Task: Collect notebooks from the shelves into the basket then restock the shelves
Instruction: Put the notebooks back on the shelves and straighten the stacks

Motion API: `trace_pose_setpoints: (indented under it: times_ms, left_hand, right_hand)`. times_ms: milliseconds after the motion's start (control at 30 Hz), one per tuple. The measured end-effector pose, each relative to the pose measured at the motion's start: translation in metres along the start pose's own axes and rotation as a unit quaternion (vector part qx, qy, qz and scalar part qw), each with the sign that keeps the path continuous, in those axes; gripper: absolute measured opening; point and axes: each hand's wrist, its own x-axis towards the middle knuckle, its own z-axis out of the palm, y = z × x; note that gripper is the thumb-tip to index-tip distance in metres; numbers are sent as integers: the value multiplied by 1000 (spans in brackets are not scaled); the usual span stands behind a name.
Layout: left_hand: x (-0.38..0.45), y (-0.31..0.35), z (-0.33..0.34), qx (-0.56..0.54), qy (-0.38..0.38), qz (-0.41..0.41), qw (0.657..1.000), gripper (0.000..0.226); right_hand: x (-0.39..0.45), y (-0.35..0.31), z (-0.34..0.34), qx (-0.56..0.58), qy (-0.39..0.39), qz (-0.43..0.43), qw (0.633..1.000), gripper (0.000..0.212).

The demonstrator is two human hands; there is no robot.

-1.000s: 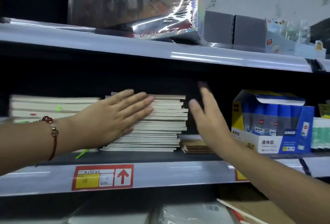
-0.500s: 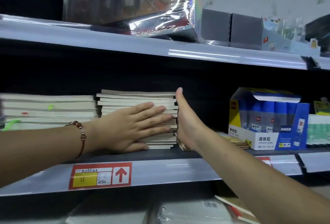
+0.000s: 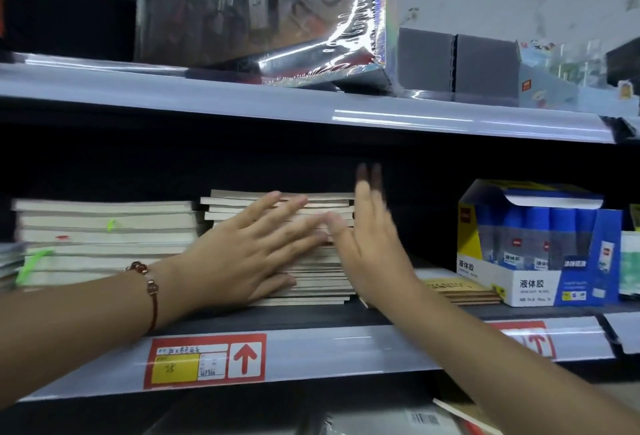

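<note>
A stack of cream-edged notebooks [image 3: 322, 282] stands on the middle shelf [image 3: 311, 344]. My left hand [image 3: 249, 254] lies flat against the stack's front edges, fingers straight and spread. My right hand [image 3: 367, 244] is held upright at the stack's right side, fingers straight and blurred; whether it touches the stack is unclear. A second, wider notebook stack [image 3: 104, 237] sits to the left. A few thin brown notebooks [image 3: 460, 290] lie flat to the right of my right wrist. No basket is in view.
A blue and yellow box of glue bottles [image 3: 540, 247] stands on the right of the shelf. Shiny wrapped spiral books [image 3: 263, 11] and grey boxes [image 3: 457, 63] sit on the upper shelf. A red price label [image 3: 204, 360] marks the shelf edge. Packaged goods lie below.
My right hand, pressed against the stack's right side half a second ago, has lifted and shifted slightly right. My left hand stays flat on the stack's front.
</note>
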Motion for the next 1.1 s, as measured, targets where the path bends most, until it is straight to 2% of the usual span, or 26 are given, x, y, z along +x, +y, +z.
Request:
trace_pose_setpoints:
  times_ms: [33,100,167,333,400,433,500,533,600,633,700,733,767,800,867,933,1000,1033,1100]
  left_hand:
    - [-4,-1,1,-2,-2,-14,1000,73]
    - [-8,-2,5,-16,-15,-31,999,74]
    - [-5,-1,6,-25,-27,-37,999,74]
    - [-2,1,2,-43,-73,-46,995,74]
    - [-3,1,-4,-60,-93,-47,993,72]
    - [-3,1,-9,-77,-96,-47,991,70]
    - [-7,0,-22,-145,-88,-78,982,68]
    - [-10,1,-30,-189,-81,-130,970,68]
    - [-17,6,-45,-253,-12,-285,924,69]
    - [-19,10,-51,-286,23,-369,884,70]
    - [-15,18,-57,-395,44,-500,770,72]
    - [-8,21,-56,-444,60,-536,715,71]
    - [-1,24,-55,-473,84,-558,676,67]
    - [4,27,-54,-490,110,-572,649,63]
    - [9,33,-53,-500,148,-585,622,57]
    - [8,38,-51,-486,154,-583,632,55]
    - [4,40,-48,-464,138,-558,673,57]
    - [1,38,-47,-449,118,-538,704,60]
    - [-7,36,-44,-369,27,-487,791,69]
  right_hand:
    - [0,2,-2,-121,-1,-84,989,72]
    - [5,12,-2,-268,1,-198,943,75]
    - [9,18,-1,-331,-5,-220,918,75]
    - [8,15,-4,-354,-43,-198,913,77]
    - [4,8,-10,-320,-49,-199,925,76]
    - [1,6,-11,-271,-58,-183,943,76]
    - [-8,-2,-14,-90,-89,-67,990,78]
    - [-12,-6,-15,20,-78,6,997,79]
    - [-16,-15,-16,219,-33,141,965,78]
    - [-15,-20,-15,297,-25,193,935,76]
    - [-10,-28,-8,382,-29,243,891,71]
    - [-6,-32,-4,395,-24,245,885,70]
    - [-4,-35,0,400,-14,245,883,69]
    - [-3,-36,4,403,-6,245,882,69]
    - [-4,-36,9,394,-5,240,887,70]
    - [-6,-34,7,374,-11,235,897,70]
    - [-7,-33,5,322,-24,219,921,70]
    - [-8,-33,5,282,-32,205,937,71]
    - [-14,-32,6,176,-41,161,970,80]
